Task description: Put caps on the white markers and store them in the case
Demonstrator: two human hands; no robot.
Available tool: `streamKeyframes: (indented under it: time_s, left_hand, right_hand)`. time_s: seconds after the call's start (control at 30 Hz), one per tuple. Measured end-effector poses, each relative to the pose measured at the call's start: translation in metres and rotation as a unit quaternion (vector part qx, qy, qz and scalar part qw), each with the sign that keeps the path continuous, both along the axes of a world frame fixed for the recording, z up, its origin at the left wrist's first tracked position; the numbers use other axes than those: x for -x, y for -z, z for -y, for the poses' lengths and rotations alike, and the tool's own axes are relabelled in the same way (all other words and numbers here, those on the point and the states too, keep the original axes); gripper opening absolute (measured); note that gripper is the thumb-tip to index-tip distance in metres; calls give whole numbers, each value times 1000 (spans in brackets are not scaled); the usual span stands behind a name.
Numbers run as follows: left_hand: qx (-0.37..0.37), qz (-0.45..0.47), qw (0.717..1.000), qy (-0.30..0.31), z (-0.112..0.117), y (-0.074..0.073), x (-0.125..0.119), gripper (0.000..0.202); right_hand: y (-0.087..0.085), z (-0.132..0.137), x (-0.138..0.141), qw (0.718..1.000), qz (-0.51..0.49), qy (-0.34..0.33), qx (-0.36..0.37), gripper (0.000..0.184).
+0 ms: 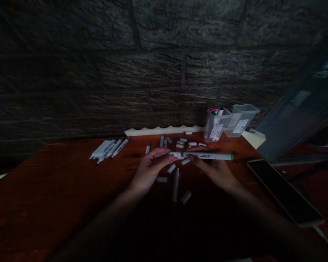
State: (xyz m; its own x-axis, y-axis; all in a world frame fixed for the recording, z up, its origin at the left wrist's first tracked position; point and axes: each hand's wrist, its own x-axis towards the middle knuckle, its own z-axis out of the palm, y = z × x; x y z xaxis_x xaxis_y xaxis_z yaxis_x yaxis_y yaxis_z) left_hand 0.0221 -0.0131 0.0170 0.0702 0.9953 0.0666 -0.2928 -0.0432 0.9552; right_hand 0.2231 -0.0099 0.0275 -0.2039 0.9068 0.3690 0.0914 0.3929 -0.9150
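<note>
A white marker (205, 155) with green ends lies level between my two hands. My left hand (152, 164) is closed, thumb and fingers pinching the cap (176, 154) at the marker's left end. Around the barrel my right hand (214, 171) is closed, with the marker's green right end sticking out past it. A dark band shows between cap and barrel; whether they are apart I cannot tell. Below the hands are a loose marker (176, 185), a grey-looking cap (186, 197) and another cap (162, 179). Several more caps (180, 142) are scattered behind the hands.
A row of several markers (109, 148) lies at the left. Two clear plastic bins (217, 125) (241, 122) stand at the back right, the nearer one holding markers. A phone (285, 193) with a cable rests at the right. A stone wall (158, 72) rises behind the wooden table (57, 182).
</note>
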Motion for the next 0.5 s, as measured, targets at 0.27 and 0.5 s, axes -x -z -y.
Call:
streamKeyframes:
  time_s: [0.27,0.5]
  left_hand:
    - [-156,-220,962,-35,0,9,4,20]
    - [-170,-294,936,-91,6,7,6,21]
  right_hand:
    - [3,-2,-2,995,-33,-33,93,22]
    - [-4,-6,-4,994,-30,16,105,31]
